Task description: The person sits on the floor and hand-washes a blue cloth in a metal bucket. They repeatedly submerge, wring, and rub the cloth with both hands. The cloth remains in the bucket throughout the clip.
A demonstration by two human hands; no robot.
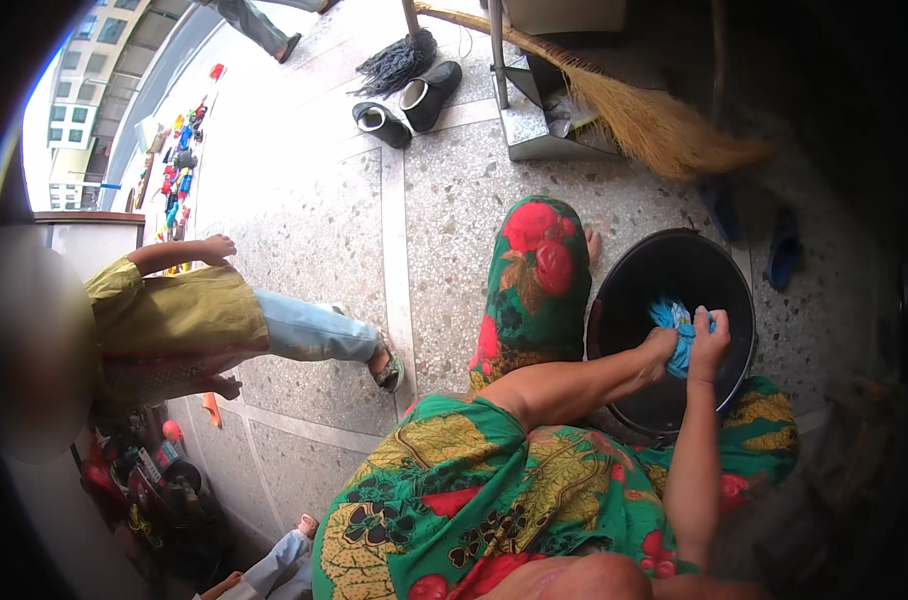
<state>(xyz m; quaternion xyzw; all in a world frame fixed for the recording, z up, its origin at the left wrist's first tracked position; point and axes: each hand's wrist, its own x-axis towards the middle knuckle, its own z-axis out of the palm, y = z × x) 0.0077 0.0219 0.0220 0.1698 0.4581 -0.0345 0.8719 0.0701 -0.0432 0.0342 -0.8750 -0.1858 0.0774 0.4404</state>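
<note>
Both of my hands grip a wet-looking, bunched blue cloth over a round black bucket. My left hand is closed on the cloth's near-left side. Beside it, my right hand squeezes the cloth's right part, with a bit of blue showing past the fingers. A loose blue end hangs toward the bucket's dark inside, whose contents I cannot make out. The bucket stands between my knees, which are covered by green floral trousers.
A straw broom rests across a metal dustpan. Near them are black boots, a mop and blue slippers. A person in a yellow-green top stands at left. Small colourful toys line the floor's far edge.
</note>
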